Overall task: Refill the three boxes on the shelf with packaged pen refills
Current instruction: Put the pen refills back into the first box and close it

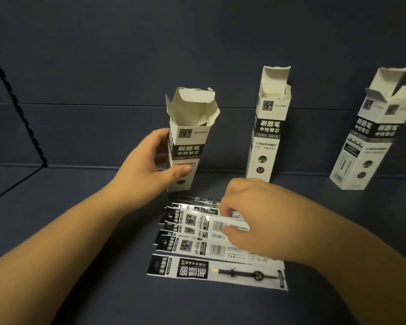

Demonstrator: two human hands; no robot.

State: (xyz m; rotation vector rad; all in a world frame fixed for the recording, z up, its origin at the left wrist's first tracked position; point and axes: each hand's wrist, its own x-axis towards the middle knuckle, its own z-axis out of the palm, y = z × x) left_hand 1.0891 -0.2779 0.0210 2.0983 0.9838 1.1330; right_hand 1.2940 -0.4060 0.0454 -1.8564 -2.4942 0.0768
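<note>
Three tall white-and-black boxes stand upright on the dark shelf with their top flaps open. My left hand (150,160) grips the left box (188,141) around its lower half. The middle box (271,127) and the right box (370,137) stand untouched near the back wall. Several flat packaged pen refills (197,242) lie fanned out in front of the boxes. My right hand (251,216) rests on this pile, its fingers pinched on the top refill packet (211,221). The nearest packet (216,270) lies flat and alone.
The dark shelf floor (80,301) stretches toward me and to the left. A dark back wall (127,66) rises behind the boxes. A perforated black upright (17,104) marks the shelf's left side.
</note>
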